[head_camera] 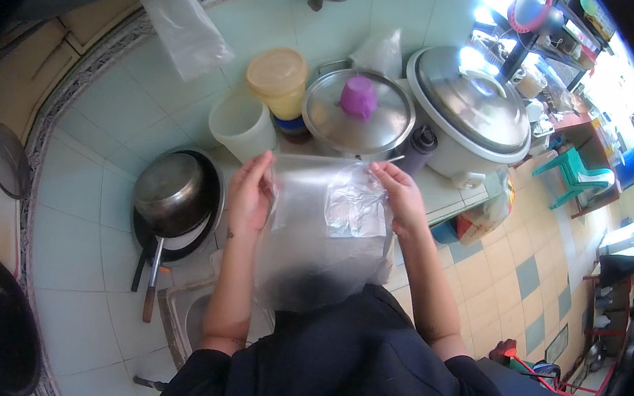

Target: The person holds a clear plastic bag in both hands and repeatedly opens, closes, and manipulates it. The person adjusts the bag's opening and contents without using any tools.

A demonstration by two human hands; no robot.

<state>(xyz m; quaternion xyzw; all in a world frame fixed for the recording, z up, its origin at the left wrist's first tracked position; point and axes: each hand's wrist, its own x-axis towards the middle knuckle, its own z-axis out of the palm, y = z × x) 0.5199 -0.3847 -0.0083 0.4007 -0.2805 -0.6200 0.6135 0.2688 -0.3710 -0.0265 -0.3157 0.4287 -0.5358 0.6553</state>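
A clear plastic bag hangs stretched between my two hands in front of my chest. My left hand pinches its upper left corner between thumb and fingers. At the upper right corner, my right hand grips the bag's edge the same way. A crinkled silvery patch shows at the bag's right side; I cannot tell whether it lies inside or behind the plastic. Beyond the bag stand a lidded steel pot with a purple plastic cup on its lid, and a translucent white tub.
A large rice cooker and dark bottle stand right of the pot. A yellowish lidded container is behind the tub. Stacked pans lie left, above a sink. Plastic bags hang on the tiled wall.
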